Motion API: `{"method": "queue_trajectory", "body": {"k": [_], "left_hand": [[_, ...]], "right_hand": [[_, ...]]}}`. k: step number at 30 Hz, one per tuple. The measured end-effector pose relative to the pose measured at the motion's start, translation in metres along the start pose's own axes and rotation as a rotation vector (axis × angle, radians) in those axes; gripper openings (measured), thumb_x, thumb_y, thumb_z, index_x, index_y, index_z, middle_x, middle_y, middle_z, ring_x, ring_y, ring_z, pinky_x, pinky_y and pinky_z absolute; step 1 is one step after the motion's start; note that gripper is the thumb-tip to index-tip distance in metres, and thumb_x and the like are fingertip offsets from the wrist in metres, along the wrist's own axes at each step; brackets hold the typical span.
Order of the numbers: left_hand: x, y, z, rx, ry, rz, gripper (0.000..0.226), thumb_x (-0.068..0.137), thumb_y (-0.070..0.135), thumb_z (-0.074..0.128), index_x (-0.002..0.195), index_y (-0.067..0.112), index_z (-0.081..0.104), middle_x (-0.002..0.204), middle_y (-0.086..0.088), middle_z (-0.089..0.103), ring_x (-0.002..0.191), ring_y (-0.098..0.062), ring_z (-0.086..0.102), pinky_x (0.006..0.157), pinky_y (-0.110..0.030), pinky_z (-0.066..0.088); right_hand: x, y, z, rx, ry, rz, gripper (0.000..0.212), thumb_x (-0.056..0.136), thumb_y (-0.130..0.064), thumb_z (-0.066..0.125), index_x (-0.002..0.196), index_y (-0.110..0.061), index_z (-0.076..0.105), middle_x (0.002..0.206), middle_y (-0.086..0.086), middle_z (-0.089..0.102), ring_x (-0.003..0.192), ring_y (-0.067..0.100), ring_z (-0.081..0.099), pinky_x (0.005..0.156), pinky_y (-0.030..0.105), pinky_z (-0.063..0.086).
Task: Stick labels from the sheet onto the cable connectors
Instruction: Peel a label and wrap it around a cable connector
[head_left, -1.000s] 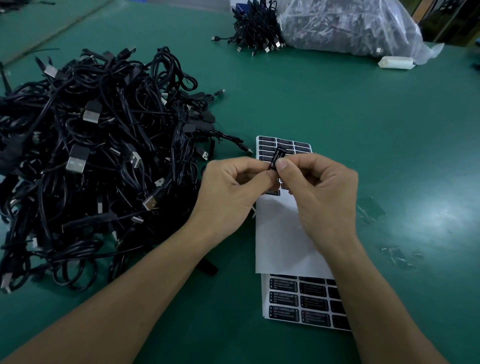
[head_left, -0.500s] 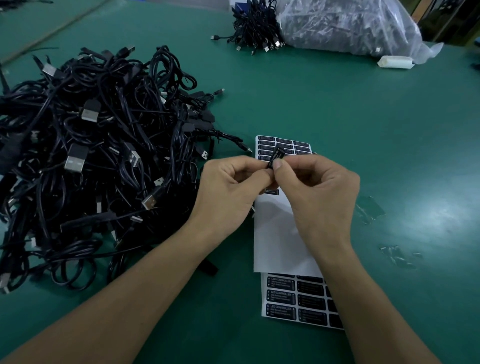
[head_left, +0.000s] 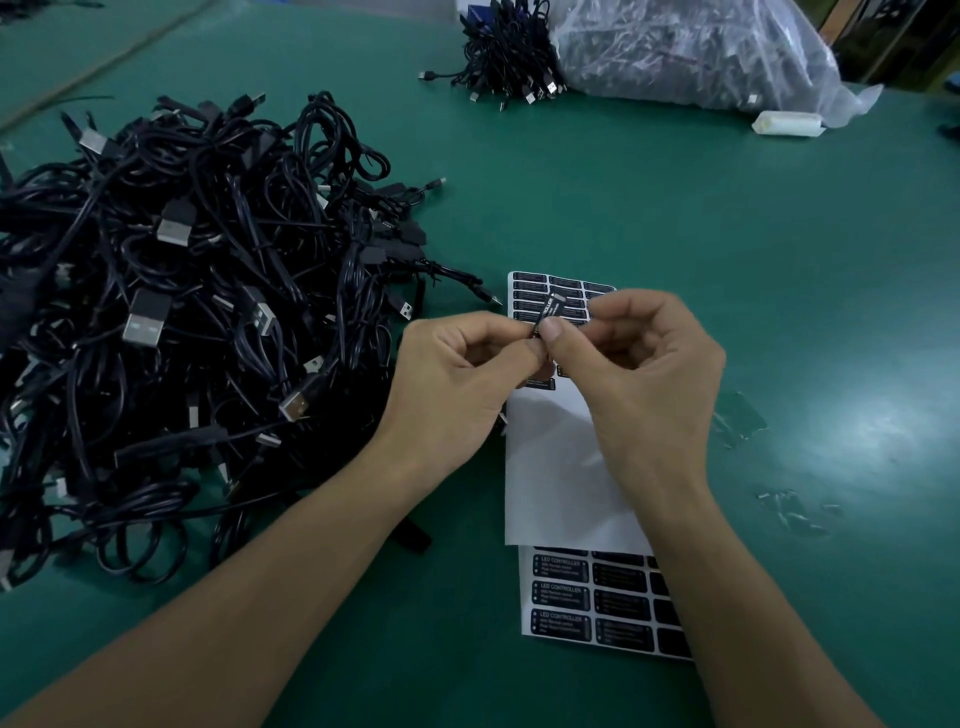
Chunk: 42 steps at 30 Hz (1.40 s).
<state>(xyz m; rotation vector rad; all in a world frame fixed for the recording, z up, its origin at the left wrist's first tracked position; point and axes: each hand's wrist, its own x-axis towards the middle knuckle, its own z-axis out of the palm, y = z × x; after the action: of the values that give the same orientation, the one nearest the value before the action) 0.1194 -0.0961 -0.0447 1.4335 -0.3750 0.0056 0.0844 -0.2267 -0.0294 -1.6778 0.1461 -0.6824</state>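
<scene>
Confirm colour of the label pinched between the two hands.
Black with white lettering. The label shows best in the head view, the only one given.

green table, clear plastic bag, white object

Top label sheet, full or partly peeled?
Partly peeled. The top label sheet keeps black labels only at its far end; the near part is bare white backing.

Matt green table, black rubbery cables with metal plugs, glossy paper label sheet.
</scene>
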Motion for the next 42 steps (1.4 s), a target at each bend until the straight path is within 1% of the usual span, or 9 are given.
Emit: {"method": "queue_trajectory", "body": {"k": [4, 8, 15, 19, 22, 28, 33, 39, 42], "left_hand": [[-0.001, 0.001, 0.001, 0.028, -0.011, 0.006, 0.013, 0.09, 0.0, 0.069, 0.086, 0.007, 0.078, 0.074, -0.004, 0.076, 0.07, -0.019, 0.074, 0.069, -0.03, 0.061], [-0.003, 0.002, 0.002, 0.078, -0.037, 0.02, 0.016, 0.09, 0.001, 0.069, 0.085, 0.014, 0.078, 0.076, -0.01, 0.076, 0.077, -0.041, 0.069, 0.074, -0.05, 0.059], [-0.005, 0.004, -0.001, 0.296, -0.043, 0.132, 0.014, 0.092, 0.02, 0.072, 0.079, 0.017, 0.075, 0.066, 0.006, 0.071, 0.058, -0.014, 0.064, 0.056, -0.029, 0.053], [-0.001, 0.01, -0.007, 0.384, -0.019, 0.273, 0.011, 0.094, 0.016, 0.069, 0.086, 0.017, 0.077, 0.07, 0.0, 0.071, 0.062, -0.019, 0.064, 0.059, -0.04, 0.051], [0.004, 0.021, -0.011, 0.275, 0.063, 0.342, 0.012, 0.096, 0.011, 0.066, 0.093, 0.019, 0.075, 0.078, 0.006, 0.075, 0.074, -0.011, 0.072, 0.07, -0.028, 0.057], [0.007, 0.04, -0.016, -0.088, 0.138, 0.243, 0.008, 0.101, 0.015, 0.058, 0.095, 0.016, 0.063, 0.073, 0.005, 0.076, 0.064, -0.007, 0.068, 0.064, -0.015, 0.052], [0.009, 0.049, -0.018, -0.258, 0.161, 0.127, 0.015, 0.094, 0.029, 0.061, 0.089, 0.016, 0.058, 0.077, -0.002, 0.076, 0.067, -0.013, 0.071, 0.063, -0.021, 0.054], [0.012, 0.052, -0.017, -0.404, 0.156, 0.055, 0.02, 0.093, 0.036, 0.057, 0.091, 0.016, 0.054, 0.086, -0.004, 0.078, 0.079, -0.015, 0.074, 0.07, -0.023, 0.056], [0.015, 0.051, -0.017, -0.426, 0.195, 0.018, 0.029, 0.098, 0.041, 0.047, 0.097, 0.013, 0.056, 0.094, -0.005, 0.077, 0.089, -0.018, 0.073, 0.079, -0.027, 0.057]], "right_hand": [[0.001, 0.001, 0.001, 0.103, -0.119, 0.015, 0.028, 0.08, -0.013, 0.082, 0.102, -0.023, 0.069, 0.074, -0.005, 0.072, 0.066, 0.011, 0.068, 0.062, 0.017, 0.053], [0.002, 0.002, 0.002, 0.16, -0.139, 0.039, 0.011, 0.083, -0.012, 0.078, 0.087, -0.021, 0.074, 0.072, -0.004, 0.073, 0.067, 0.011, 0.069, 0.064, 0.022, 0.055], [0.003, 0.005, -0.001, 0.097, -0.152, -0.004, 0.021, 0.097, -0.018, 0.065, 0.077, -0.013, 0.072, 0.061, -0.009, 0.064, 0.056, 0.001, 0.054, 0.058, 0.015, 0.045], [0.002, 0.002, -0.003, 0.157, -0.193, -0.019, 0.029, 0.105, -0.022, 0.05, 0.096, -0.01, 0.074, 0.071, -0.009, 0.069, 0.063, -0.001, 0.057, 0.061, 0.012, 0.045], [-0.001, 0.0, 0.0, 0.17, -0.339, 0.03, 0.025, 0.095, -0.02, 0.059, 0.116, -0.014, 0.07, 0.089, -0.001, 0.074, 0.081, 0.004, 0.067, 0.071, 0.017, 0.049], [-0.013, 0.004, 0.014, -0.162, -0.609, -0.153, 0.023, 0.078, -0.018, 0.083, 0.1, -0.013, 0.075, 0.091, -0.005, 0.066, 0.083, 0.007, 0.06, 0.076, 0.015, 0.042], [-0.017, -0.003, 0.023, -0.171, -0.602, -0.19, 0.045, 0.075, -0.03, 0.085, 0.113, -0.013, 0.068, 0.101, -0.003, 0.067, 0.092, 0.009, 0.062, 0.082, 0.024, 0.049], [-0.017, -0.011, 0.023, -0.081, -0.547, -0.146, 0.009, 0.088, -0.02, 0.071, 0.097, -0.022, 0.072, 0.078, -0.009, 0.069, 0.067, 0.003, 0.059, 0.065, 0.024, 0.05], [-0.006, -0.025, 0.016, 0.0, -0.363, -0.118, 0.017, 0.089, -0.019, 0.064, 0.088, -0.033, 0.073, 0.078, 0.0, 0.072, 0.065, 0.007, 0.059, 0.06, 0.034, 0.053]]}}
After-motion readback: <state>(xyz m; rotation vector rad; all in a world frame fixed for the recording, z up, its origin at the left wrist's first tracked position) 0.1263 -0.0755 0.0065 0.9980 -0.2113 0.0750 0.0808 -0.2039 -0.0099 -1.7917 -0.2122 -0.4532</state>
